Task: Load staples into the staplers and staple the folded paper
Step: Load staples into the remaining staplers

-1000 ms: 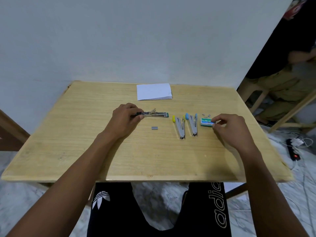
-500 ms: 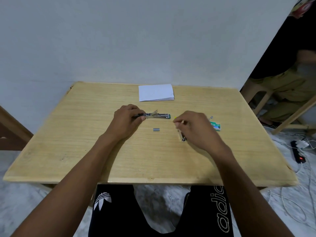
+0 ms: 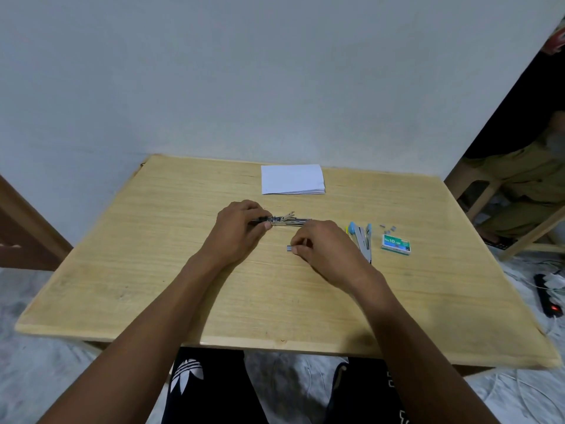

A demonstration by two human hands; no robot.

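An opened stapler lies flat mid-table, and my left hand grips its left end. My right hand pinches a small grey strip of staples on the wood just in front of that stapler. Two more staplers, one with a yellow end and one with blue ends, lie partly hidden behind my right hand. A green and white staple box sits to their right, with a few loose staples behind it. The folded white paper rests near the table's far edge.
The wooden table stands against a pale wall. Another person sits beyond the table's right side. A power strip with a red light and cables lie on the floor at the right.
My right hand moved left from the staple box, across the two staplers, down to the staple strip and now pinches it. My left hand stayed on the opened stapler.
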